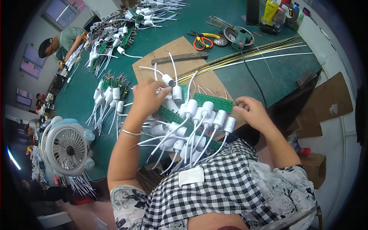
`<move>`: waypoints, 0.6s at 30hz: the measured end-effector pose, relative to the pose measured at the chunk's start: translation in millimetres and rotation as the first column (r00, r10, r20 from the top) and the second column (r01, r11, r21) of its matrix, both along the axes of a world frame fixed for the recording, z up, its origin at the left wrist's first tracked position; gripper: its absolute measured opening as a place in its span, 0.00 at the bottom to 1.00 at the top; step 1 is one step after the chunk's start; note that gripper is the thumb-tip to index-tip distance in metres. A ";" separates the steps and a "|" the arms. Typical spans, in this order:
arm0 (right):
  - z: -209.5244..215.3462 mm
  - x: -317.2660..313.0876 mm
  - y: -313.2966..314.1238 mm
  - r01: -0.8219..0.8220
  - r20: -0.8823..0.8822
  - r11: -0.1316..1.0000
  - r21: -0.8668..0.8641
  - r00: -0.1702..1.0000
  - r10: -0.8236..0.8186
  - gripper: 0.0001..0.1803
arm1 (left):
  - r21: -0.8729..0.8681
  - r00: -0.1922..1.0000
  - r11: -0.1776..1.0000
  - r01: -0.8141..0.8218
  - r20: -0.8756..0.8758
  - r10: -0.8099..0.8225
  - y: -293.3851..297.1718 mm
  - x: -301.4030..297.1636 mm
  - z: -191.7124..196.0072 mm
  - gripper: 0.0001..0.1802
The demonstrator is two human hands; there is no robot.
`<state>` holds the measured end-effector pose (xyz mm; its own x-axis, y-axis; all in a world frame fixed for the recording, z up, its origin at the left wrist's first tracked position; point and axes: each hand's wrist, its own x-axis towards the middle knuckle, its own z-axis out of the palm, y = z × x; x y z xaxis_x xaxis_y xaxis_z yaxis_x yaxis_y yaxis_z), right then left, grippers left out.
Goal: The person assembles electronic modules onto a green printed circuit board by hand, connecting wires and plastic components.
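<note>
My left hand [148,96] is closed, its fingertips at a white lamp socket [167,79] with a white wire. Another white socket [177,93] stands just right of those fingertips. At the right, my right hand [251,111] pinches the end of a green circuit board strip [214,102]. Along that strip's near side sits a row of white sockets [207,108], their wires hanging toward me. A second green strip [168,115] lies nearer, partly hidden under more sockets [177,129] and tangled wires. What lies under my left palm is hidden.
A brown board [153,57] lies beneath the work, with a dark bar [179,58] and long thin strips [249,57] across it. Beyond are orange-handled pliers [203,43] and a soldering iron stand [218,23]. Socket piles [111,38] and a fan [68,147] stand left; a co-worker [69,42] bends there.
</note>
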<state>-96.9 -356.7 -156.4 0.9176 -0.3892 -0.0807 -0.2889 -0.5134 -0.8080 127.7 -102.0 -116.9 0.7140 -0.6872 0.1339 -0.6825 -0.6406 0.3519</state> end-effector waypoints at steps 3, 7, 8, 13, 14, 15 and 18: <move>-2.1 4.0 5.7 -0.037 0.006 0.976 -0.216 0.999 0.040 0.22 | 0.061 0.957 0.992 0.114 0.262 -0.126 5.9 -6.3 38.1 0.12; -5.3 18.0 10.2 -0.030 -0.046 0.895 -0.446 0.999 0.010 0.17 | 0.106 0.881 0.875 0.472 -0.032 -0.472 -9.5 -30.6 62.3 0.12; -8.6 19.1 8.8 -0.029 -0.043 0.902 -0.431 0.999 0.011 0.17 | 0.237 0.887 0.855 0.462 -0.134 -0.442 -23.9 -40.1 61.5 0.13; -12.2 16.6 11.0 -0.017 0.096 0.917 -0.399 0.994 0.061 0.16 | 0.322 0.961 0.907 0.271 -0.040 -0.273 -61.6 -49.2 -1.3 0.17; -13.0 15.9 8.6 -0.032 0.102 0.950 -0.312 0.993 0.067 0.14 | 0.305 0.977 0.929 0.208 -0.013 -0.214 -64.2 -49.9 -3.9 0.18; -13.3 13.3 5.5 -0.043 0.103 0.974 -0.222 0.992 0.067 0.12 | 0.304 0.974 0.927 0.219 -0.015 -0.225 -66.4 -52.7 -3.2 0.18; 2.4 3.5 4.3 0.014 0.098 0.916 0.402 0.994 -0.058 0.08 | 0.254 0.975 0.943 0.215 0.006 -0.223 -65.1 -58.9 4.5 0.19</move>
